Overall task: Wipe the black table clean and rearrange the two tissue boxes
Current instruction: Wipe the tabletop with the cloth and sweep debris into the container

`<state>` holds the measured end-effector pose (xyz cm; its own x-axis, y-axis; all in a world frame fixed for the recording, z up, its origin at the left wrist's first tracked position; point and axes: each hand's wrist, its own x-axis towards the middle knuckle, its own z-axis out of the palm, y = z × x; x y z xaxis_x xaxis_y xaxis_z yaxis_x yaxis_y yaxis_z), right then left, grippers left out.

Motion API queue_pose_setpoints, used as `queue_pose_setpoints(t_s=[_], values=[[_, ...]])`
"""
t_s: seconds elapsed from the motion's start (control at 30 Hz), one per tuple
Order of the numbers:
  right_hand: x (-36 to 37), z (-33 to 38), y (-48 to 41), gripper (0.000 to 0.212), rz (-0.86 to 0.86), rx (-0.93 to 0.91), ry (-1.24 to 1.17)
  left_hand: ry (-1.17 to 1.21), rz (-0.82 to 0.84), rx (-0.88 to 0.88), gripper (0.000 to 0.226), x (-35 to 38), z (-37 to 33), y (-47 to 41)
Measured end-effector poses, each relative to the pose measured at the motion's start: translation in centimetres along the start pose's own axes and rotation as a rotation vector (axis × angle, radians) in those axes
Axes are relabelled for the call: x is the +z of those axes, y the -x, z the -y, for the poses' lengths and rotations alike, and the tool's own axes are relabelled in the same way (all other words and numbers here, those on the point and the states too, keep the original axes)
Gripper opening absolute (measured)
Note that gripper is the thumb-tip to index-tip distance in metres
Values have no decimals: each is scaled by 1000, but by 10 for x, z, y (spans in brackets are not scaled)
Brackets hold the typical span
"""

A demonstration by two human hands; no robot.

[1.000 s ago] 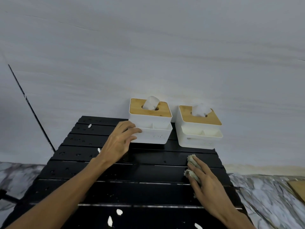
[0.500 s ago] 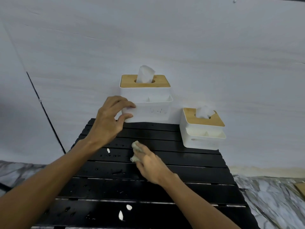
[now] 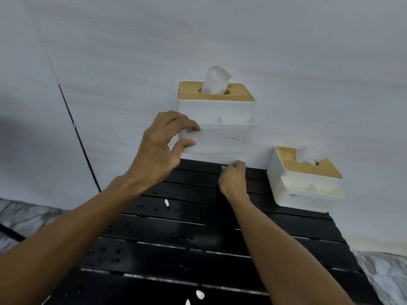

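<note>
A person's left hand (image 3: pixel 164 148) lifts a white tissue box (image 3: pixel 217 126) clear of the black slatted surface (image 3: pixel 180 245), thumb beneath its lower left corner and fingers wrapped over the front left edge. The box carries a wooden lid (image 3: pixel 214 91) with an oval slot from which a white tissue (image 3: pixel 215 83) stands upright; a divided open tray along its front appears to hold nothing that can be made out. Below the raised box, the right hand (image 3: pixel 234 180) is clenched around a small crumpled wipe (image 3: pixel 226 167), pressed to the far slats of the surface near the wall (image 3: pixel 198 40). A second tissue box (image 3: pixel 305 180), also white with a wooden lid, rests at the surface's far right corner, a tissue (image 3: pixel 308 155) bunched in its opening and its front tray's contents too dim to tell. Water droplets (image 3: pixel 154 219) bead across the slats, and white scraps (image 3: pixel 166 202) lie among them, two more at the near edge.
</note>
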<state>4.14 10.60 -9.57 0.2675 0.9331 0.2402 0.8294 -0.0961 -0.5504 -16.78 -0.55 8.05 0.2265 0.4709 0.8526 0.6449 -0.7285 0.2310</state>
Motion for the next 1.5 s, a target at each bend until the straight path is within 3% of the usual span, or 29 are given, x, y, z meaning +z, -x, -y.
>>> queue_pose_setpoints(t_s=[0.13,0.37,0.53,0.73,0.93,1.23,1.5], values=[[11,31,8,39,84,-167,85,13,5,0,21,-1,8,-2],[-7,56,58,34,483,-653,-54,26,10,6,20,0,1,-5],[-40,30,113,33,559,-900,-111,52,23,-11,21,6,-6,1],[-105,-13,167,34,680,-960,-178,98,82,-65,25,30,-12,23],[-161,-54,194,50,741,-778,-303,119,175,-45,26,64,-8,57],[-168,-62,194,41,671,-839,-98,107,228,-47,26,105,4,88],[-165,-65,195,40,658,-818,-111,85,263,-47,19,111,18,92]])
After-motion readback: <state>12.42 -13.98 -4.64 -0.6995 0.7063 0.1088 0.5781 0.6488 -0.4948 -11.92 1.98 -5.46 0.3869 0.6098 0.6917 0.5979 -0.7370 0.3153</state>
